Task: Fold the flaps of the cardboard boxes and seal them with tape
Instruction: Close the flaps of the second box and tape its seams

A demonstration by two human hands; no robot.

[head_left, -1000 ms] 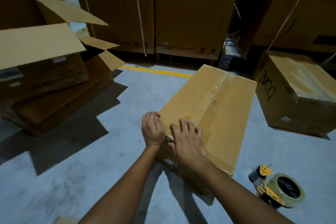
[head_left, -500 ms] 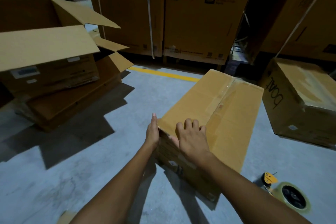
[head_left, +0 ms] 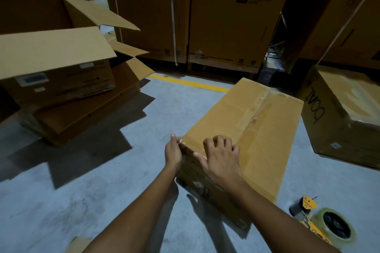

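The taped box [head_left: 257,129] lies on the floor [head_left: 102,181], its long axis running away from the near hands toward the far right. The left hand [head_left: 172,154] presses straight fingers together flat against the near-left corner. The right hand [head_left: 222,156] clasps the near top edge, fingers curled. The tape dispenser [head_left: 320,222] lies near right, closer to the right hand.

Open floor [head_left: 156,133] between box [head_left: 263,129] and stack [head_left: 72,96]
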